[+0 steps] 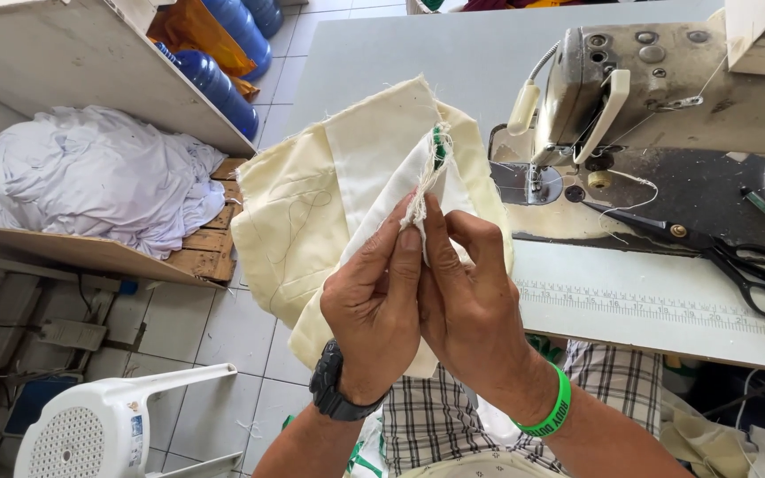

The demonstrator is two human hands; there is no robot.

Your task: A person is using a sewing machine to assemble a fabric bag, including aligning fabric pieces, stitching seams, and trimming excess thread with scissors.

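Observation:
I hold up a piece of cream and white fabric (312, 204) with frayed edges in front of me. My left hand (374, 305), with a black watch on its wrist, pinches the frayed white edge from the left. My right hand (471, 301), wearing a green wristband, pinches the same edge from the right, fingertips touching those of the left hand. A small green bit (438, 146) shows at the top of the fold. The lower part of the cloth is hidden behind my hands.
An industrial sewing machine (648, 80) stands on the white table (630, 310) to the right, black scissors (737, 257) beside it. At left is a shelf with heaped white cloth (99, 177), blue water bottles (219, 84) behind, and a white plastic chair (99, 425) below.

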